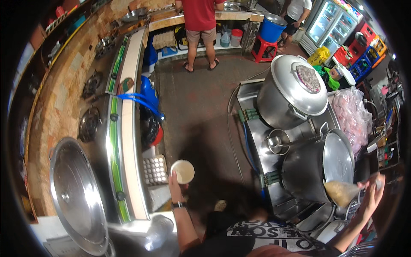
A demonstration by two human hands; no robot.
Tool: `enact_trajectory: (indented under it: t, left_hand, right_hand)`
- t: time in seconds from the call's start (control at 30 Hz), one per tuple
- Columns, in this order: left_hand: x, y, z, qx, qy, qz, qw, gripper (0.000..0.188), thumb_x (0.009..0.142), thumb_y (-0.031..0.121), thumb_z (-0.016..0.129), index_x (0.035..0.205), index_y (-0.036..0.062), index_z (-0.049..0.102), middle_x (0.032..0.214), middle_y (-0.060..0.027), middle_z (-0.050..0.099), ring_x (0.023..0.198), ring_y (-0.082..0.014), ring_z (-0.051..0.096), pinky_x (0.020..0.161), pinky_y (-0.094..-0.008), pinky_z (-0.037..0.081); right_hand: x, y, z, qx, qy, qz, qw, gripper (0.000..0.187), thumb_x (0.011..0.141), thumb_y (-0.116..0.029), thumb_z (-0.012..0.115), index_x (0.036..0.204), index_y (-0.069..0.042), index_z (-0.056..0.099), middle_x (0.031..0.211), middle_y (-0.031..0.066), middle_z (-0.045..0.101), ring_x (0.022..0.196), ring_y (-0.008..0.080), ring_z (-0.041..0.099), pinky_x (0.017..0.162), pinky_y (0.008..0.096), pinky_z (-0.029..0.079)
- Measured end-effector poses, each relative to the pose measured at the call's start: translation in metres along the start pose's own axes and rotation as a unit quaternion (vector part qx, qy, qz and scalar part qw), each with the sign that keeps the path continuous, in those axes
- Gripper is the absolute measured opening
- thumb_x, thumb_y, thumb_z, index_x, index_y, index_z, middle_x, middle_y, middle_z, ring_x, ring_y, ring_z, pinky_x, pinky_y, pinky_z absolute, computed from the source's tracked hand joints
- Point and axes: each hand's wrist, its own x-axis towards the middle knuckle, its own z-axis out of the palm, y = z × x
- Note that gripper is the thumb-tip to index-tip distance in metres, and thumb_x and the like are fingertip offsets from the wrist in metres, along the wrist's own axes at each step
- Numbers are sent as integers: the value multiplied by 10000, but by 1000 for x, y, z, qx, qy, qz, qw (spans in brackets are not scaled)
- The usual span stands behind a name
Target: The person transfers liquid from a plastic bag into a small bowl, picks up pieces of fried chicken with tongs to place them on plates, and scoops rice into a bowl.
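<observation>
Where steel counter [257,150] meets brown floor [192,111], pots [291,92]

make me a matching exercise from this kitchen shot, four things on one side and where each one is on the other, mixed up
Things:
1. white bowl
2. clear bag
3. blue bucket
4. egg tray

Places:
A. on a red stool
B. in the left hand
C. under the left counter edge
D. held by the right hand beside the open pot

Pairs: 1-B, 2-D, 3-A, 4-C
</observation>
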Motion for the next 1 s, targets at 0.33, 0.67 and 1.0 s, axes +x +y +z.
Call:
enact_trajectory:
  t: [0.33, 0.67, 1.0]
  left_hand:
    - [51, 89, 35, -5, -73, -55, 996, 536, 980, 515, 453, 1194, 29, 518, 847, -101, 660, 536, -166, 626, 465, -272, 525]
    - [239, 185, 188, -37, -78, -69, 994, 536, 974, 545, 441, 1198, 70, 550, 909, -97, 690, 636, -189, 655, 480, -310, 515]
    - [483, 296, 362, 85, -157, -93, 979, 634, 923, 647, 461, 1225, 98, 557, 927, -71, 678, 613, -174, 614, 514, -278, 475]
  right_hand:
    - [140, 43, 228, 192, -73, -18, 978, 97, 969, -94, 519, 995, -1, 512, 891, 78, 522, 774, 158, 581, 719, 344, 563]
    - [332, 112, 474, 262, -130, 69, 954, 102, 986, -49, 484, 1056, -5, 544, 871, 60, 610, 822, 137, 624, 757, 261, 471]
    - [553, 198, 632, 104, 5, 24, 994, 85, 953, -34, 510, 991, 3, 577, 856, 58, 599, 831, 119, 576, 761, 276, 466]
